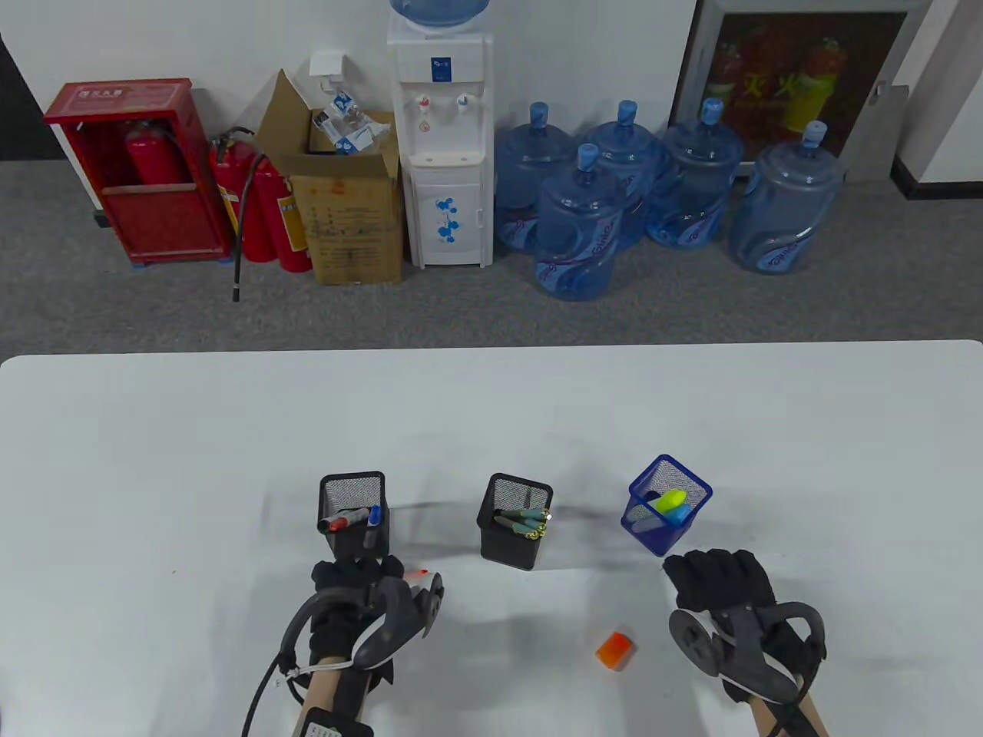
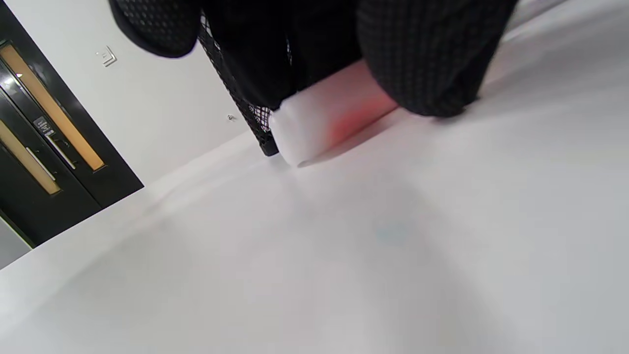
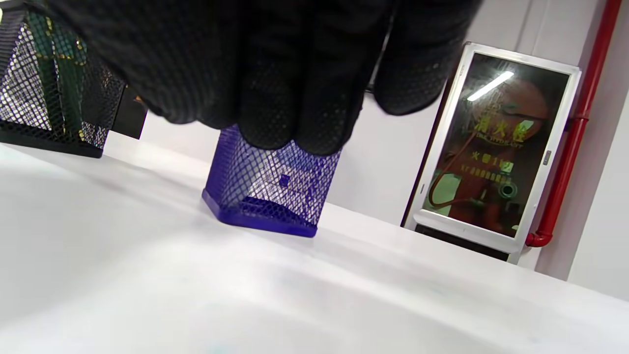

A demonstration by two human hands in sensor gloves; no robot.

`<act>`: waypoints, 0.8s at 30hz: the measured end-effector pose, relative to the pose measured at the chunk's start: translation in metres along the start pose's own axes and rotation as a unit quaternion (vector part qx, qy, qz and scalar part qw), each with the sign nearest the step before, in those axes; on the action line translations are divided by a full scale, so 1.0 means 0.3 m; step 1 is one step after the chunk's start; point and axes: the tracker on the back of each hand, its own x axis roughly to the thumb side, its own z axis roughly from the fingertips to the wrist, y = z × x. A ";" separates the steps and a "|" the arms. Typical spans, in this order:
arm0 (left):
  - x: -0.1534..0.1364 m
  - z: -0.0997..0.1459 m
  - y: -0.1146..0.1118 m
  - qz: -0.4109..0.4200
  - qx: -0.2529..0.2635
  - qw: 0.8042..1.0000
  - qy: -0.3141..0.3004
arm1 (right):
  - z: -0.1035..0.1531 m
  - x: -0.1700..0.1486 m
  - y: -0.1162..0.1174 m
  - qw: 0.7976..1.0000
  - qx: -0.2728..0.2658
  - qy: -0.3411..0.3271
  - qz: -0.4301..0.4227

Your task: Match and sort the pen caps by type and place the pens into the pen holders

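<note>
3 upright mesh pen holders (image 1: 352, 513) holding pens, orange cap (image 1: 615, 650) loose on table, white-orange pen (image 2: 327, 114) lying flat

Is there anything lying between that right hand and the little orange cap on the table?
Nothing visible. The orange pen cap lies alone on the white table, with bare tabletop between it and the right hand, which rests nearer the blue mesh pen holder.

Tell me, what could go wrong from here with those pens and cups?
The left hand grips a white pen right against the left black holder; lifting carelessly might knock it over. The orange cap lies loose between the hands and could get swept aside. The right hand sits close to the blue holder and might nudge it.
</note>
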 end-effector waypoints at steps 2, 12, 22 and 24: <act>0.006 -0.003 -0.001 0.003 0.001 1.000 0.002 | -0.001 0.002 -0.004 1.000 0.000 -0.001 -0.002; 0.004 0.010 0.042 0.027 -0.007 1.000 -0.011 | -0.004 0.009 -0.003 1.000 0.004 -0.006 -0.005; 0.119 0.113 0.130 0.249 0.088 0.962 -0.071 | -0.010 0.037 -0.010 1.000 0.011 -0.013 -0.023; 0.129 0.118 0.133 0.199 0.100 0.972 -0.078 | -0.014 0.040 -0.015 0.999 0.014 -0.007 -0.050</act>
